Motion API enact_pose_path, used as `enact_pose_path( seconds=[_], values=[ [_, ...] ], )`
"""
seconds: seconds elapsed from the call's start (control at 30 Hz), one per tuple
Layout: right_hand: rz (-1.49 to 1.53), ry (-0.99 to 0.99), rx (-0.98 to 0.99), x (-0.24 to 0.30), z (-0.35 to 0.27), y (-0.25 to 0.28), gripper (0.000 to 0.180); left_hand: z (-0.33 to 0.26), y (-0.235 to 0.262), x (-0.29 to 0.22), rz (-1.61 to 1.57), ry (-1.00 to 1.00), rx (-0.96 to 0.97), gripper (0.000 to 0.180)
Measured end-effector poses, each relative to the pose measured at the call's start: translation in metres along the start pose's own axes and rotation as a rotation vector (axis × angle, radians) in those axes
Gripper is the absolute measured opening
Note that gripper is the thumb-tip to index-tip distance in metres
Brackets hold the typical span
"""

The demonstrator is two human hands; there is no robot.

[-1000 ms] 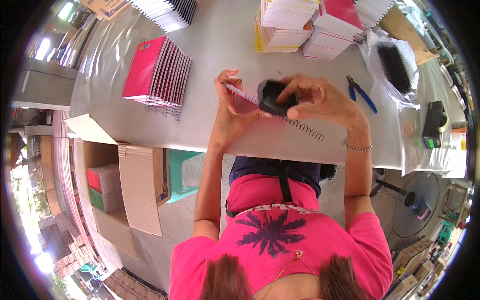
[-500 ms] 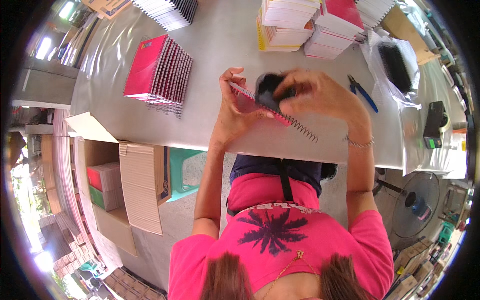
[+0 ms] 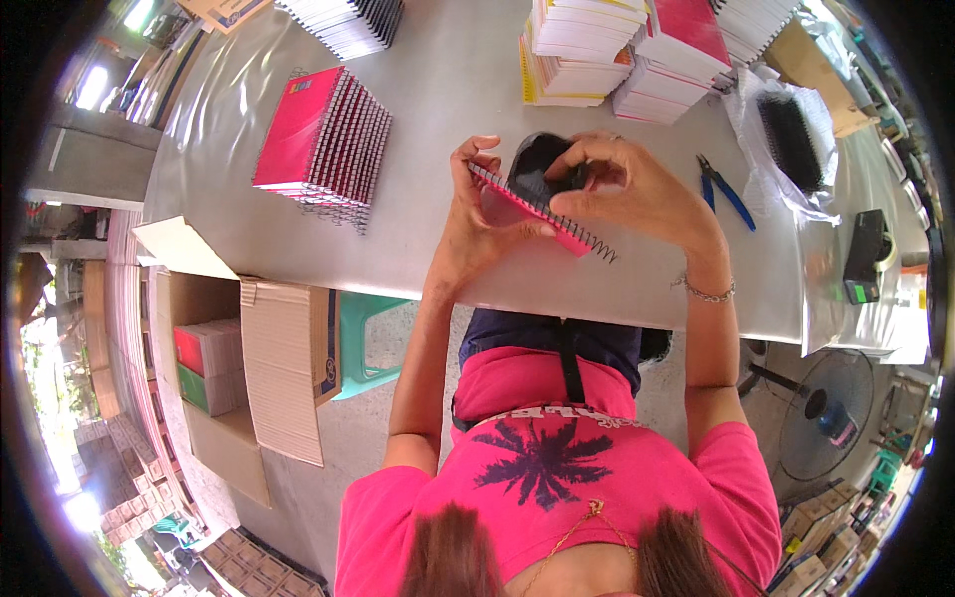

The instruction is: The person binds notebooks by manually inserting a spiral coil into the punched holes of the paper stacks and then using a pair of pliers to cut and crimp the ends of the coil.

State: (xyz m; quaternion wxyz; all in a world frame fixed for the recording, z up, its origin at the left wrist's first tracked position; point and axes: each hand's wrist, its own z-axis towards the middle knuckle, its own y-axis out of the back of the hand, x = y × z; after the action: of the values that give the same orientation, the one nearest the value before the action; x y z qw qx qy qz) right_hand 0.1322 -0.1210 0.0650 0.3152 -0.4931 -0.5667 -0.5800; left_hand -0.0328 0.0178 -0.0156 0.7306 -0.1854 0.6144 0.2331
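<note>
My left hand is closed around a thin pink notebook, holding it tilted above the table. A black spiral coil runs along the notebook's upper edge, and its loose end sticks out past the lower right corner. Just behind the notebook is a rounded, hollow-looking black object. The curled fingers of my right hand are at this object, with the thumb beside the coil. What those fingers grip cannot be made out. To the left stands a stack of pink spiral notebooks.
Page stacks and another spiral notebook stack stand at the back. Right of my hands lie blue-handled pliers, black coils in plastic and a tape dispenser. An open carton is below left, a fan below right.
The coil's loose end reaches less far beyond the notebook. My right hand has shifted slightly, with its thumb and fingers less blurred. My left hand keeps its hold.
</note>
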Motion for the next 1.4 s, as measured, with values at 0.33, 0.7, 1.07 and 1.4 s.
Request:
enact_pose_path(
  seconds=[0.33, 0.7, 1.07, 1.4],
  values=[
    [-0.854, -0.416, -0.909, -0.079, -0.074, 0.027, 0.06, -0.014, -0.042, -0.006, 0.127, -0.077, -0.247, 0.039],
    [-0.608, -0.116, -1.141, -0.048, -0.098, 0.004, 0.048, -0.022, -0.027, -0.024, 0.015, 0.072, -0.133, 0.026],
    [-0.481, 0.258, -0.792, -0.003, -0.045, -0.107, 0.051, -0.014, -0.016, -0.022, -0.041, 0.024, -0.067, 0.024],
    [-0.539, 0.265, -0.837, -0.009, -0.036, -0.117, 0.047, -0.018, -0.01, -0.027, 0.029, 0.07, -0.036, 0.028]
  ],
)
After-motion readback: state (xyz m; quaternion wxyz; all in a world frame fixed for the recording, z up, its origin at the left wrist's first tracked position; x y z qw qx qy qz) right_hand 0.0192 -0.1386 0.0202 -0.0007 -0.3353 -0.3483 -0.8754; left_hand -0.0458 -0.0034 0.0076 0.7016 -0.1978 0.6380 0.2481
